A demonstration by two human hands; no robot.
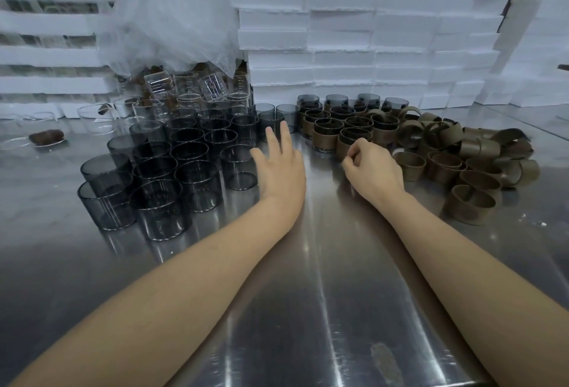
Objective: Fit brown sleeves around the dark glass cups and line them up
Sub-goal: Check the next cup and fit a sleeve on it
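Smoky dark-grey glass cups, olive-brown sleeves, white foam blocks, silvery steel table.

Bare dark cups stand packed on the left, sleeved cups are in rows mid-table, and loose brown sleeves are heaped right.

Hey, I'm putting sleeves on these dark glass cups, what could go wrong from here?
1. The bare dark cups stand tightly packed, and a few near the front seem stacked. Your left hand, beside them with fingers spread, may knock one against its neighbours.
2. The clear glasses piled tilted behind them might slide into the dark ones.
3. The loose sleeves crowd the sleeved cups, so your right hand could nudge that line out of order.
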